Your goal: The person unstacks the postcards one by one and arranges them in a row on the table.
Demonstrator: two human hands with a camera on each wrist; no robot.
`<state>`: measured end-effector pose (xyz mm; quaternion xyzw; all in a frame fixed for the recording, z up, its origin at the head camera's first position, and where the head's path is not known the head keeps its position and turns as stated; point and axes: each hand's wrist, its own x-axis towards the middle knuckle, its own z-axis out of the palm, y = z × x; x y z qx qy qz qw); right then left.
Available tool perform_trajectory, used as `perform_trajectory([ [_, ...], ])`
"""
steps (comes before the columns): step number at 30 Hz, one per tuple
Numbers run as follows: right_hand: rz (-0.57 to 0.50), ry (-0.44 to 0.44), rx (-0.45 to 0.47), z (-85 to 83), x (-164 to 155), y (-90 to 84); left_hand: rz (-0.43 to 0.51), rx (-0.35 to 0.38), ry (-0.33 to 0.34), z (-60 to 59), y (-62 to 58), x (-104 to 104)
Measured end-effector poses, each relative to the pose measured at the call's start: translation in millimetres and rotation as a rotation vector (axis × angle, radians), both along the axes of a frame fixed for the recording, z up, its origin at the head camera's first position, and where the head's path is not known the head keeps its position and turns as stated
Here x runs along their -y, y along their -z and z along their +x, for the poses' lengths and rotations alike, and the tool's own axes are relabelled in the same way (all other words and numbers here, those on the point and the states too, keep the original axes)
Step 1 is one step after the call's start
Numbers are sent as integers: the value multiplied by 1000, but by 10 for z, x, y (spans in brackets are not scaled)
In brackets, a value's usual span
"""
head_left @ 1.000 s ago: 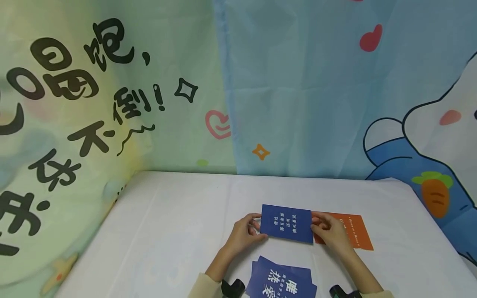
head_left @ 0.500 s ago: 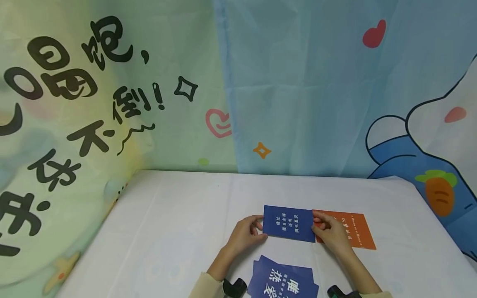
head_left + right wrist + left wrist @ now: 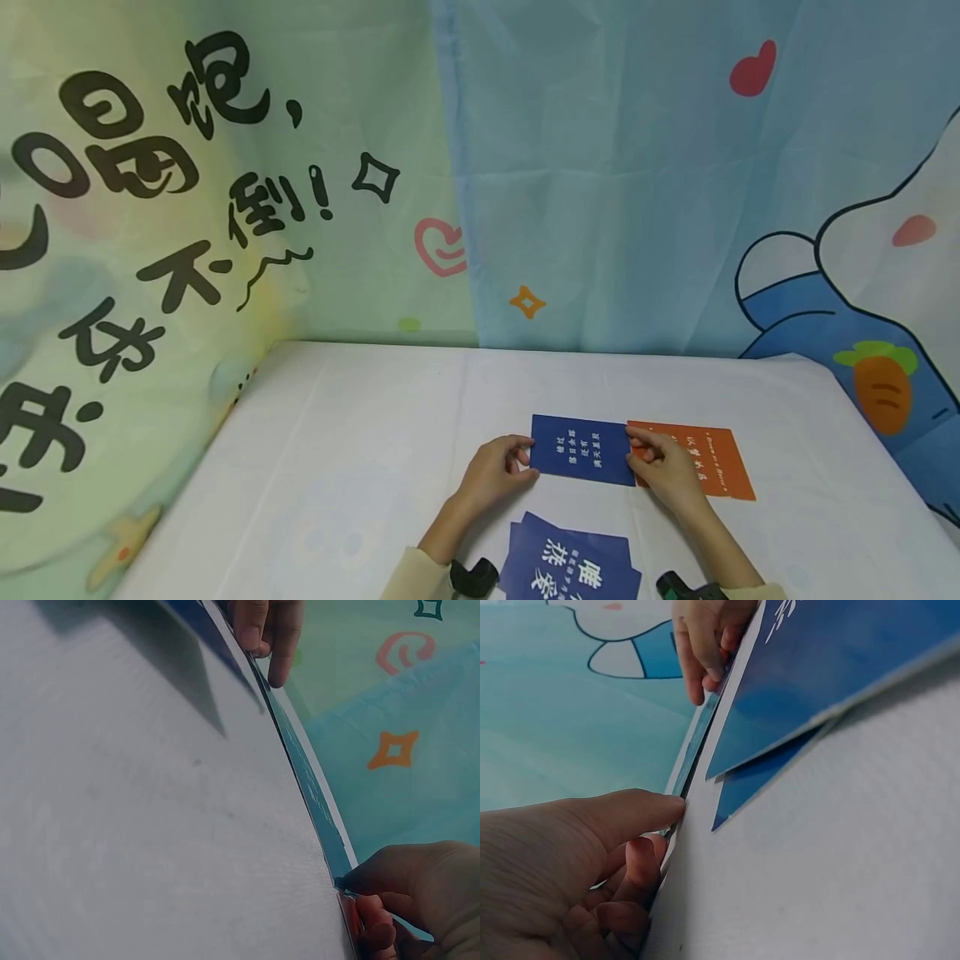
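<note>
A dark blue card (image 3: 581,450) with white print lies flat on the white table (image 3: 360,467). My left hand (image 3: 497,468) pinches its left edge and my right hand (image 3: 662,467) pinches its right edge. The right edge of the blue card overlaps an orange card (image 3: 705,465) lying beside it. In the left wrist view my left hand (image 3: 592,855) pinches the card's edge (image 3: 697,742) with thumb on top; the right hand (image 3: 709,637) shows at the far end. In the right wrist view my right hand (image 3: 409,892) pinches the blue card (image 3: 307,765) over the orange edge (image 3: 349,915).
A loose pile of blue cards (image 3: 570,562) with large white characters lies close to me between my forearms. Printed fabric backdrops (image 3: 600,183) hang behind and to the left of the table. The table's right edge runs near the orange card.
The blue card has sunk slightly toward the table and shifted a little right, with both hands still pinching its ends. The view itself moved a little.
</note>
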<state>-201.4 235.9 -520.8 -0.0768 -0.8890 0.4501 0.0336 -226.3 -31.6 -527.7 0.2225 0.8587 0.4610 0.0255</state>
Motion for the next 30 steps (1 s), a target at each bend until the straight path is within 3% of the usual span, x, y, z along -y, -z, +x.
perform_trajectory([
  [12, 6, 8, -50, -9, -41, 55, 16, 6, -22, 14, -18, -3],
  [19, 9, 6, -17, 5, -49, 32, 52, 48, -53, 20, -11, -9],
  [30, -24, -9, 0, -12, -57, 41, 54, 40, -62, 23, -22, -13],
])
